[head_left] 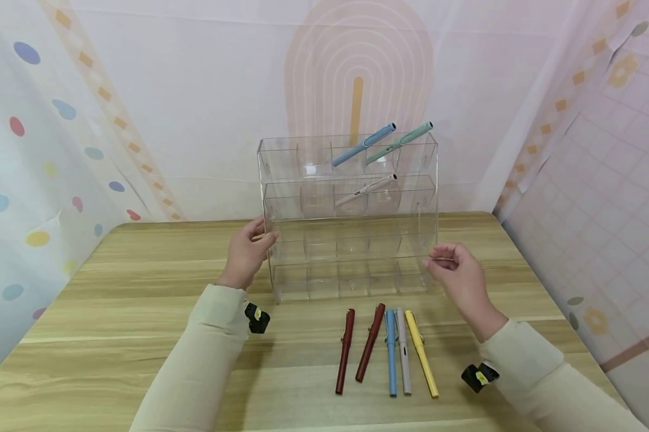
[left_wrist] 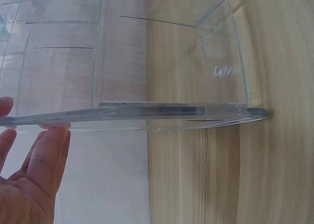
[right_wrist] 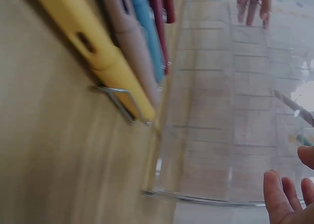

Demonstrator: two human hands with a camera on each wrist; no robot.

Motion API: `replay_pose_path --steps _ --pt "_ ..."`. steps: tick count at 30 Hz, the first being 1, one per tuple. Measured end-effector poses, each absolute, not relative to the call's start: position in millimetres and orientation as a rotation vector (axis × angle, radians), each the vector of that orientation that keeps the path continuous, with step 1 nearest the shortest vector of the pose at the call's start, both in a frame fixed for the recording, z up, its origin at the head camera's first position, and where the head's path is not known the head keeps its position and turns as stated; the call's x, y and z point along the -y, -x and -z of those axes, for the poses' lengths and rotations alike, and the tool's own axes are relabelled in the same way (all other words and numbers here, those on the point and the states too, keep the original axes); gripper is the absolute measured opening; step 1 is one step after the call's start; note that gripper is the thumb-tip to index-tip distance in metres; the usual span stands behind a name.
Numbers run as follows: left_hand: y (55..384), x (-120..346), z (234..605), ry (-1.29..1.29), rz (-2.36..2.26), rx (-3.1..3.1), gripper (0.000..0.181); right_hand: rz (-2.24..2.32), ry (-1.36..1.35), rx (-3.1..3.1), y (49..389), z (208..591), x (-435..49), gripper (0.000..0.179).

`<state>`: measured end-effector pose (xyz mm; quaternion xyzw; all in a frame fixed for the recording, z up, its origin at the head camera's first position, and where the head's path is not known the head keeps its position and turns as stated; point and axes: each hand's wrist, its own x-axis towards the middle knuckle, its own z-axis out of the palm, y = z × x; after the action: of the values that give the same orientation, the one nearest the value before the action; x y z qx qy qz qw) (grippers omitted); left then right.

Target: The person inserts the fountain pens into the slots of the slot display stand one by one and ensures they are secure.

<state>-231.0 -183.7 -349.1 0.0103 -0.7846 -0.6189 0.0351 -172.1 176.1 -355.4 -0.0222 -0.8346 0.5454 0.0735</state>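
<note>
A clear acrylic rack with stepped rows of compartments stands on the table. My left hand holds its left side panel, thumb in front and fingers behind; the left wrist view shows fingertips on both faces of the panel. At the right side, my right hand has loosely bent fingers right at the panel's edge, with a gap between thumb and fingers. A blue pen and a green pen lean in the top row. One pale pinkish pen leans in the row below.
In front of the rack lie two dark red pens, a blue pen, a light grey pen and a yellow pen. The wooden table meets patterned curtains behind and at both sides.
</note>
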Motion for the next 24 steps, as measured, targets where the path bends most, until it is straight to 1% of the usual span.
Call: replay_pose_path --steps 7,14,24 --pt "232 183 350 -0.043 1.901 2.409 0.055 -1.602 0.009 2.648 158 377 -178 0.034" --pt "233 183 350 -0.045 1.904 2.401 0.055 -1.552 -0.028 2.805 152 396 -178 0.04" --pt "232 184 350 -0.04 1.904 2.404 0.055 -1.422 -0.102 3.021 150 404 -172 0.046"
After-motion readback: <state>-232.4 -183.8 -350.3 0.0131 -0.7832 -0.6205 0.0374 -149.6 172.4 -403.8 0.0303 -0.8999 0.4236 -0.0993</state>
